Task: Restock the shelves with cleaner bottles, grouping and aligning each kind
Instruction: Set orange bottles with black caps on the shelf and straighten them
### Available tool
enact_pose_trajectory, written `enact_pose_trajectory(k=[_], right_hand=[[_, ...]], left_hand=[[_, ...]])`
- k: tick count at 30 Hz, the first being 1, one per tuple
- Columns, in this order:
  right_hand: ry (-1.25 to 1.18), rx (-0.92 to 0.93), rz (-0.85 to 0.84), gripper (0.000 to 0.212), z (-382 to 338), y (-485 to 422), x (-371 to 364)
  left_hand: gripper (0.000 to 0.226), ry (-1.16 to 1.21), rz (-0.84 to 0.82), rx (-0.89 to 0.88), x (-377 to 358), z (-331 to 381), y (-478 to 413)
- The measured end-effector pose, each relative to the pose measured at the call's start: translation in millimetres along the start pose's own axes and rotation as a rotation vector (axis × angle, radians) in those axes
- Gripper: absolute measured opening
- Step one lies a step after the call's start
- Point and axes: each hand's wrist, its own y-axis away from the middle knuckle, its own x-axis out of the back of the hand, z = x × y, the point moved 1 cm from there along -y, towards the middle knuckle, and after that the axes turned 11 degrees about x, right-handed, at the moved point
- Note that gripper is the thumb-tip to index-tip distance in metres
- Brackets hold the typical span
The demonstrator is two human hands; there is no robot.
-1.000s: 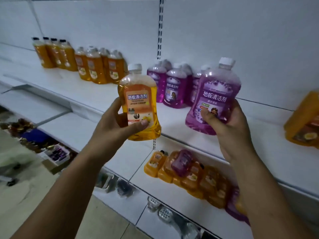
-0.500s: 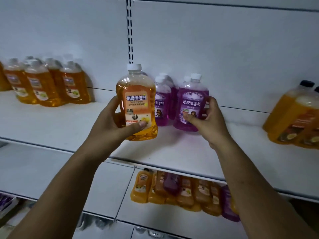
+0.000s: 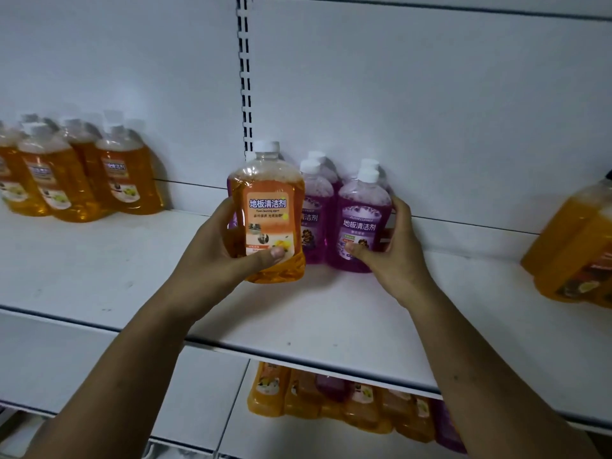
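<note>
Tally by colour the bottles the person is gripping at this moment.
Orange: 1, the orange bottle in the left hand.
Purple: 1, the purple bottle in the right hand, standing on the shelf.
Total: 2.

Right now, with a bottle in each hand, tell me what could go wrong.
1. The left hand holds the orange white-capped cleaner bottle in front of the purple bottle group; set down there, it would mix kinds, since the orange bottle group stands farther left.
2. The right hand grips the front purple white-capped bottle tight beside its neighbours; a careless push might topple them.
</note>
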Motion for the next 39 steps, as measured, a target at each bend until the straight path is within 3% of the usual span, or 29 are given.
enact_pose_trajectory(k=[17,19,22,24,30,39], right_hand=[[0.129,-0.037,0.056,0.109,-10.5,7.1,8.9],[0.199,-0.014,0.090,0.101,-22.3,8.8,15.8],[0.288,0.167,0.117,0.076,-48.6,15.1,18.3],[0.307,0.272,0.060,0.063,-65.2,22.0,14.4],[0.328,0.396,-0.163,0.055,-92.0,38.4,4.7],[0.278,0.568,-0.652,0.063,-125.0,72.6,-53.8]], left_hand=[[0.072,0.032,0.035,0.002,-4.7,-2.9,7.6],[0.074,0.019,0.045,0.002,-4.8,-2.4,11.0],[0.074,0.013,0.063,0.003,-4.6,-0.6,18.3],[0.072,0.020,0.087,0.011,-4.2,1.4,25.3],[0.077,-0.021,0.225,0.034,7.8,5.7,61.2],[0.084,-0.057,0.461,0.159,44.4,2.2,157.5]])
